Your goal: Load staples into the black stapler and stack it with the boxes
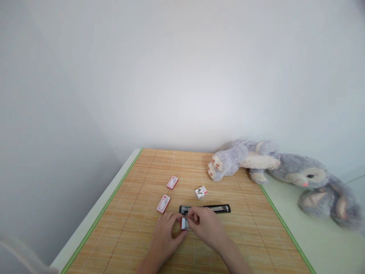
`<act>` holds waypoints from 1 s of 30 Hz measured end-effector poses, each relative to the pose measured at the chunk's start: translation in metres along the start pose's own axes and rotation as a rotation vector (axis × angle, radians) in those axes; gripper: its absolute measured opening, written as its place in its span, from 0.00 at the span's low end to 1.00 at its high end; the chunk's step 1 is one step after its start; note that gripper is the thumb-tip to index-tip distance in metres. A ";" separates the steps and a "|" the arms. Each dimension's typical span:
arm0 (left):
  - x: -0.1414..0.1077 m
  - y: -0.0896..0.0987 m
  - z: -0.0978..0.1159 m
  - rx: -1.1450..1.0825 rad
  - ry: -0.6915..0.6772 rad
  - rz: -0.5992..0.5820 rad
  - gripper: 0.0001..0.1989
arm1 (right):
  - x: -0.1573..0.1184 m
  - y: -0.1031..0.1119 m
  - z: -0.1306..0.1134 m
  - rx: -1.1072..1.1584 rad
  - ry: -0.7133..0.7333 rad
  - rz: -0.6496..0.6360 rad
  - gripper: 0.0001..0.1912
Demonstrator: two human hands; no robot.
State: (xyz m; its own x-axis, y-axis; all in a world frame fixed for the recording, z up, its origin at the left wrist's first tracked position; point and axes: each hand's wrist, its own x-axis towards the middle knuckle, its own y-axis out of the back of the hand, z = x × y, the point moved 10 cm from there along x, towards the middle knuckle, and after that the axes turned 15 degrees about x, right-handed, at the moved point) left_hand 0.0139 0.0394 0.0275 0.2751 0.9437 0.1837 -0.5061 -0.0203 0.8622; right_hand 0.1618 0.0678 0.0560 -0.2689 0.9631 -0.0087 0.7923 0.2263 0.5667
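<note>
A small red and white staple box (pixel 183 223) is pinched between the thumb and fingers of my left hand (pixel 164 234). Its right end looks open, with something grey showing there. My right hand (pixel 208 225) is closed in a pinch right at that end; whatever its fingertips hold is too small to make out. Just beyond both hands lies a black stapler (pixel 226 208), opened out flat with its metal rail showing. My right hand covers part of its middle.
Two red and white boxes, a nearer box (pixel 163 204) and a farther box (pixel 172 182), lie to the left. A clear and white packet (pixel 201 192) sits behind the stapler. A grey plush rabbit (pixel 262 161) lies across the right edge of the bamboo mat (pixel 137 228).
</note>
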 end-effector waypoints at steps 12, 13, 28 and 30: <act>0.005 0.005 0.006 0.004 -0.008 -0.039 0.11 | -0.009 -0.010 0.005 -0.136 0.021 -0.152 0.12; 0.005 0.005 0.006 0.002 -0.011 -0.044 0.11 | -0.009 -0.010 0.005 -0.128 0.026 -0.158 0.12; 0.007 -0.001 0.001 -0.011 -0.017 -0.073 0.12 | -0.007 -0.012 0.014 -0.036 0.006 -0.283 0.12; 0.007 -0.001 0.000 -0.011 -0.013 -0.069 0.12 | -0.008 -0.011 0.013 -0.032 0.016 -0.274 0.11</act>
State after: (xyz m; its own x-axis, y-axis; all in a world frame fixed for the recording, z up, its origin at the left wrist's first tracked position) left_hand 0.0162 0.0456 0.0284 0.3203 0.9383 0.1302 -0.4946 0.0484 0.8678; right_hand 0.1621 0.0594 0.0391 -0.4799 0.8640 -0.1524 0.6711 0.4734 0.5705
